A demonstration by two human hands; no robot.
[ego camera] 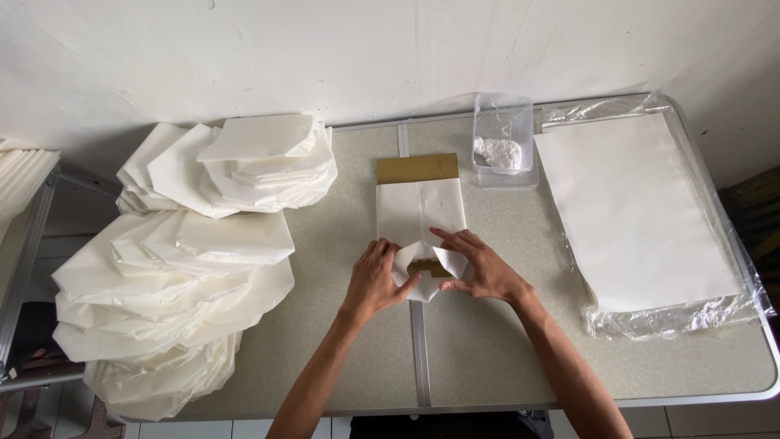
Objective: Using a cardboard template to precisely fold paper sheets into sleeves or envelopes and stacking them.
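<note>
Right now we are looking down at a speckled grey folding table (504, 358) set against a white wall (390, 49). Along its left side, a large heap of folded white paper bags (175, 268) is spilling past the table's edge, stacked in loose overlapping layers. At the right, a flat stack of white paper sheets (638, 211) is lying on clear plastic wrapping (691, 321). Between that stack and the middle, a small clear plastic tub (504, 140) is sitting near the wall, holding a lump of white paste. Nothing is standing between our hands and the work.

At the centre, a white paper bag with a brown top band (420, 207) is lying flat along the table's middle seam, its brown end pointing to the wall. Our hands are working at its near end, where the paper is being folded into triangular flaps around a small brown opening. Our left hand (374, 280) is lying with fingers curled, pressing down the left flap. Our right hand (479, 264) is spreading its fingers across the right flap, fingertips touching the paper. Both hands are just beside each other, the fold lying between them.
</note>
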